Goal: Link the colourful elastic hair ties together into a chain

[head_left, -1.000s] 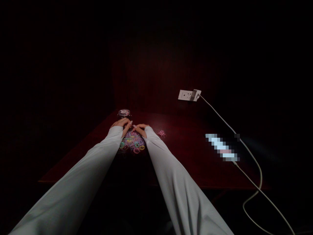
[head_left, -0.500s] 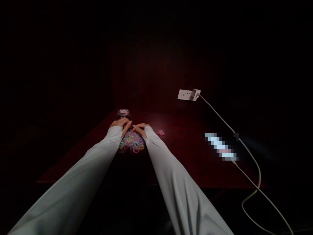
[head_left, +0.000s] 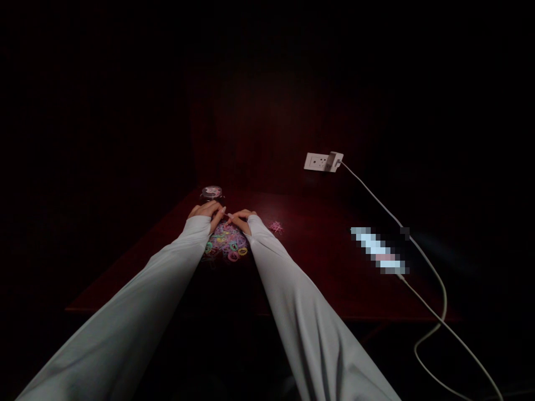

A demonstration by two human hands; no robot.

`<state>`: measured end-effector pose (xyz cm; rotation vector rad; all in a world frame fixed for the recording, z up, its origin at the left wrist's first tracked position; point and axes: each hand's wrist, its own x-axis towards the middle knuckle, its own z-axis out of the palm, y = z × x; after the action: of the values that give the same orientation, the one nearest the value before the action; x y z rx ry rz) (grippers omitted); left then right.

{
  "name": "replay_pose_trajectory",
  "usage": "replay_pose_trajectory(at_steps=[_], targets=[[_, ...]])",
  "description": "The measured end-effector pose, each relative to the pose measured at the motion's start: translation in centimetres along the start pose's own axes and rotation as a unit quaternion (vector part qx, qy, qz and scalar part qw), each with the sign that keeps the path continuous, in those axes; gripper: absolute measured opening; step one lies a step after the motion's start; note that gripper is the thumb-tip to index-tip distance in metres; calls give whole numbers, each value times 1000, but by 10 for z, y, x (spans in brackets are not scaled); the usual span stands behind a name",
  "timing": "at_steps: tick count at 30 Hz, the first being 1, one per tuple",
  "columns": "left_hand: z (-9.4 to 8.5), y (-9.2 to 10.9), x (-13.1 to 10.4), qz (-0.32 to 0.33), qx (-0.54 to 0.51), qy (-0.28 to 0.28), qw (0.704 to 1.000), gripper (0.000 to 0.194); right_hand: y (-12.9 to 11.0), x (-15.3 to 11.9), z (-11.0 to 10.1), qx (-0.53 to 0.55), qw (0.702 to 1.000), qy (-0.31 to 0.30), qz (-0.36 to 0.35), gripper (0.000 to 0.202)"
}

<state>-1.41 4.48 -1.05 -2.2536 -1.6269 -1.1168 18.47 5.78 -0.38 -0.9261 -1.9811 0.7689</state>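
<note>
A loose heap of small coloured elastic bands [head_left: 229, 245], mostly purple and pink with some green and yellow rings, lies on the dark red table. My left hand [head_left: 205, 210] is over the heap's far left side, fingers curled and thumb against them in a pinch. Facing it, my right hand [head_left: 241, 216] pinches too, its fingertips almost meeting the left ones. Whatever lies between the fingertips is too small and dark to make out. To the right of my right hand sits a little pile of pink elastic bands [head_left: 276, 227].
Behind my left hand stands a round clear container [head_left: 212, 192] with pinkish contents. A wall socket [head_left: 321, 162] holds a charger, whose white cable [head_left: 443, 295] loops down the right side. A blurred-out bright device [head_left: 378, 250] lies on the table [head_left: 317, 278] at right.
Both hands keep nearly the same pinching pose over the heap. The view has shifted very slightly; the heap and pink pile look unchanged.
</note>
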Motion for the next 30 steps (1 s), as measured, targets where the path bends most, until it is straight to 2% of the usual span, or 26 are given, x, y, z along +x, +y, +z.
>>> replay_pose_trajectory(at_steps=[6, 17, 30], targets=[[-1, 1, 0, -5, -2, -10, 1000, 31, 4, 2, 1, 5, 1000, 0, -5, 40], [-5, 10, -5, 4, -24, 5, 1000, 32, 14, 7, 5, 28, 1000, 0, 1, 37], [-8, 13, -4, 1, -22, 2, 1000, 33, 12, 6, 10, 125, 991, 1, 56, 52]])
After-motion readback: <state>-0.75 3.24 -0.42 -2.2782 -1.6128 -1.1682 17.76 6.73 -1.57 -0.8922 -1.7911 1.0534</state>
